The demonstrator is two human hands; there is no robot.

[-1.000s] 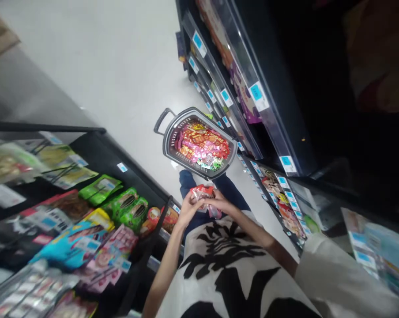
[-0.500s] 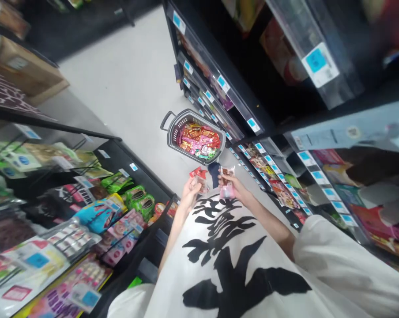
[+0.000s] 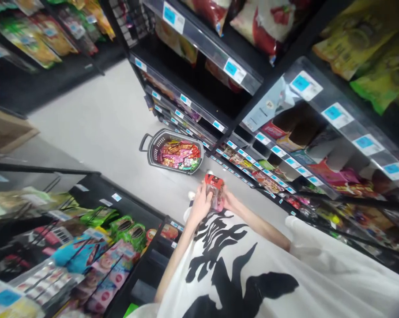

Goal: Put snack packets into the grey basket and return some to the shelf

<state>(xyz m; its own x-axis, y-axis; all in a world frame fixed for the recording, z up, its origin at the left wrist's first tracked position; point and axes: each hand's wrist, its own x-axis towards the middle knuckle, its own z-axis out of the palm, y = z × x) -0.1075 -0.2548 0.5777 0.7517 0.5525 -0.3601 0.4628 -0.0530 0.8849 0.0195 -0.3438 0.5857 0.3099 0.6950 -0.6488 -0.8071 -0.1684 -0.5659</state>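
In front of my waist, my left hand (image 3: 202, 202) is closed on a small snack packet (image 3: 214, 182) with a red top and a see-through lower part. My right hand (image 3: 229, 199) is beside it, its fingers closed round a second snack packet (image 3: 220, 203) with a pinkish lower end. This second packet is mostly hidden behind the first. The two packets overlap or touch; I cannot tell which. Beyond my hands a grey shopping basket (image 3: 151, 160) stands on the floor, filled with colourful packets (image 3: 178, 152).
Tall dark shelving (image 3: 226, 112) with blue-and-white price tags runs along the right. At the left, bagged snacks hang on a rack (image 3: 120, 190). A cardboard box (image 3: 7, 132) stands at the far left. Pale floor (image 3: 87, 115) lies between the shelves.
My hands were apart, one packet in each; now they are together, with the left hand's packet in front of the right's. The view has shifted, and the basket appears farther left.
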